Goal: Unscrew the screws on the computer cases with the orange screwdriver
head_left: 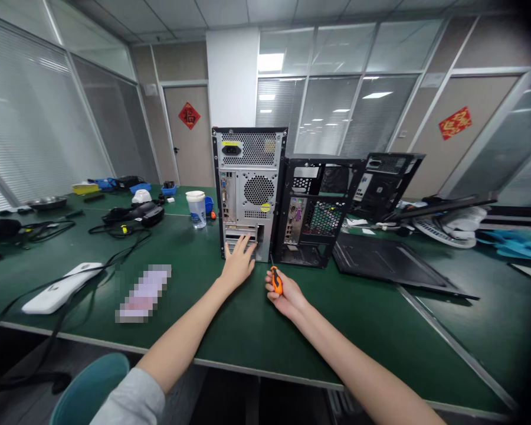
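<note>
A silver-backed computer case (248, 218) stands upright on the green table, its rear panel facing me. My left hand (239, 260) lies with fingers spread against the expansion slots low on that panel. In my right hand (287, 293) is a screwdriver (277, 280) with an orange and black handle, its thin shaft pointing up toward the panel's lower right corner. Whether the tip touches a screw is too small to tell. Right beside it stands a second, black case (316, 236) with openings in its back.
A black side panel (393, 265) lies flat at right, with another black case (383, 183) behind. Left are a plastic cup (197, 209), a white power bank-like device (62, 288), a blurred-out item (144, 295) and black cables (115, 257). A teal stool (91, 386) is below the table edge.
</note>
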Available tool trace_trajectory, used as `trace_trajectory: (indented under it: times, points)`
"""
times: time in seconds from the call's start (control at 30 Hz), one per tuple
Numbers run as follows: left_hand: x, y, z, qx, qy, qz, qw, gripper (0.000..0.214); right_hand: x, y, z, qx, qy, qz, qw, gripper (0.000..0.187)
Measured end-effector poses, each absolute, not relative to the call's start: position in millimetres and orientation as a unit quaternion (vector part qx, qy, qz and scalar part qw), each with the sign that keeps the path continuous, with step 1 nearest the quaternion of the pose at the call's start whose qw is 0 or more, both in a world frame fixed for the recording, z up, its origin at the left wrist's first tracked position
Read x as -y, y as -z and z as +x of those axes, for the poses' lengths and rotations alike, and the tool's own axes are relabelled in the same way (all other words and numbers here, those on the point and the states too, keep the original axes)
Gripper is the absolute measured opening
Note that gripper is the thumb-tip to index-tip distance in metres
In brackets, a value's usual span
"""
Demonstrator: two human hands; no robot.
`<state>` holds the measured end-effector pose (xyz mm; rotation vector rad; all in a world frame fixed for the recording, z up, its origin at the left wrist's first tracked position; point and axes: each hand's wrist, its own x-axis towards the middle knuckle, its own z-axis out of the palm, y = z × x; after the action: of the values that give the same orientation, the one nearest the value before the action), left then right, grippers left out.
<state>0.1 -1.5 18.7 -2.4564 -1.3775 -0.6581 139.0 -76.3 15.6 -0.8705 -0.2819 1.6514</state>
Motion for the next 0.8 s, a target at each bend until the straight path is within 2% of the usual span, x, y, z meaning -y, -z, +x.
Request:
trace_trajectory:
  times: [0.8]
  points:
    - [0.4,-17.0,-0.4,0.470,0.226,-0.843,0.128,0.045,75.9,-12.4,138.3,0.130,-0.708,-0.369,0.588,0.032]
